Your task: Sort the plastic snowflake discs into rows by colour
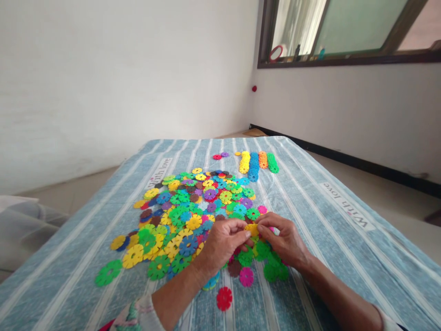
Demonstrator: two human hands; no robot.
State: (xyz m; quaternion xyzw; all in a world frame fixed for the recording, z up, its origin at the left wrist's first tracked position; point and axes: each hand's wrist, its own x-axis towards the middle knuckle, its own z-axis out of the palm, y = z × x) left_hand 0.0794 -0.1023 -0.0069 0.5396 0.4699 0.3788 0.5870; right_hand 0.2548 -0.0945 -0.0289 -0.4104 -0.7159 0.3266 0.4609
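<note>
Between my two hands is a yellow notched plastic disc [252,229], pinched from both sides above the near right part of a pile. My left hand [223,241] closes its thumb and fingers on the disc's left edge. On the right edge, the thumb and forefinger of my right hand [283,236] press together. Whether one disc or several stacked ones are held cannot be made out. Under and around the hands spreads a loose heap of flower-shaped discs [188,246] in many colours. Green discs [275,268] lie below my right hand, and a pink disc [246,276] lies close by.
Overlapping rows of yellow [244,162], blue [254,167], orange [262,160] and green discs [273,162] lie at the far right. A red disc [217,157] and a purple disc [225,155] lie left of them. Another red disc [224,299] rests near me on the striped cloth [330,257].
</note>
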